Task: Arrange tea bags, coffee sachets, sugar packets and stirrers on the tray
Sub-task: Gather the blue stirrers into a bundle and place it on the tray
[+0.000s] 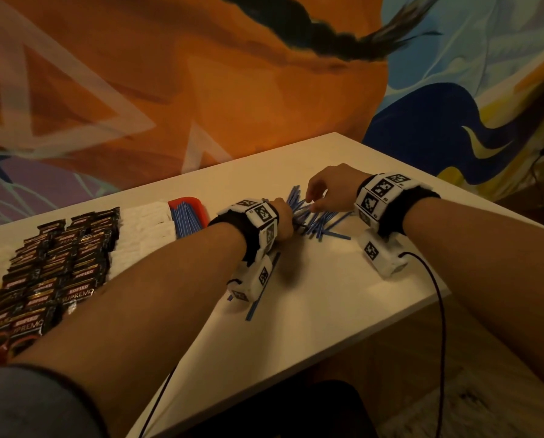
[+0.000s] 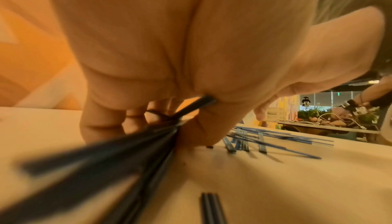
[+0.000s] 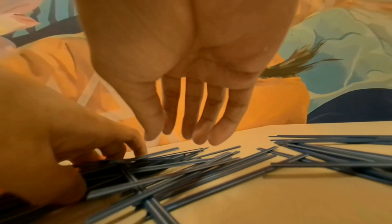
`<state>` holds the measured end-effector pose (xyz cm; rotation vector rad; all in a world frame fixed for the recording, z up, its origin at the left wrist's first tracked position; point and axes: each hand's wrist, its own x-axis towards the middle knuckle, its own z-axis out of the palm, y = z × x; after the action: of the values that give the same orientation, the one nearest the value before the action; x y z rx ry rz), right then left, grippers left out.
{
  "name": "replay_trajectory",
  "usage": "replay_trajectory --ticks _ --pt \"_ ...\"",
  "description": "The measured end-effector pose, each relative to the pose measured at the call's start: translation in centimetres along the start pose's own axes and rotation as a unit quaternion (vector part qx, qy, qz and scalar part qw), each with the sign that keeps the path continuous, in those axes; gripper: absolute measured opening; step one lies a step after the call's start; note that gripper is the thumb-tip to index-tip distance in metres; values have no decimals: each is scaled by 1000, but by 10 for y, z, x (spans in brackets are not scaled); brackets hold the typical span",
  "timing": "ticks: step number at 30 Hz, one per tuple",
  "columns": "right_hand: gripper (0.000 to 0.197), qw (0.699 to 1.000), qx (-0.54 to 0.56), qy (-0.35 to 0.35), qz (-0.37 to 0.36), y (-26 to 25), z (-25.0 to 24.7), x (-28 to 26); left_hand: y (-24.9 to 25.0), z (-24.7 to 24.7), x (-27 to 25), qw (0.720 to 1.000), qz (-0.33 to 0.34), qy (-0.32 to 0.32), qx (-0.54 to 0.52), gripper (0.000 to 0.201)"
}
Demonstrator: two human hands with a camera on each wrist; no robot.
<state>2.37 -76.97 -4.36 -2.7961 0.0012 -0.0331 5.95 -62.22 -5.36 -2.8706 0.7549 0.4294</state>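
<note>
Loose blue stirrers (image 1: 322,224) lie criss-crossed on the white table (image 1: 343,298). My left hand (image 1: 283,219) grips a bundle of stirrers (image 2: 127,152) at the pile's left edge, fingers curled round it. Just above the pile (image 3: 212,169) hovers my right hand (image 1: 326,189), its fingers (image 3: 188,127) hanging straight and holding nothing. The red tray (image 1: 190,202) at the left holds rows of black coffee sachets (image 1: 58,257), white sugar packets (image 1: 147,222) and a row of blue stirrers (image 1: 186,218).
A few stray stirrers (image 1: 261,295) lie under my left wrist. The table's near edge runs diagonally at lower right, with black cables (image 1: 439,311) hanging over it. A painted wall stands close behind the table. Another person's hands (image 2: 347,108) work at a distant table.
</note>
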Motion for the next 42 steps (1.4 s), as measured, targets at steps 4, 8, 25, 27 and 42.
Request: replay_trajectory --ticks 4,8,25,27,42 --pt "20 1000 1 4 10 0 0 -4 -8 -6 -4 999 6 -4 -34 39" --pt "19 1000 7 5 15 -2 -2 -7 -18 -10 -8 996 -11 -2 -89 30" --pt "85 893 401 -53 200 -49 17 11 -42 -1 -16 960 -12 102 -258 39" --pt "92 867 450 -76 198 -57 20 14 -42 -1 -16 953 -10 111 -283 38" --pt "39 771 604 52 197 -80 24 31 -37 -3 -37 908 109 168 -368 44"
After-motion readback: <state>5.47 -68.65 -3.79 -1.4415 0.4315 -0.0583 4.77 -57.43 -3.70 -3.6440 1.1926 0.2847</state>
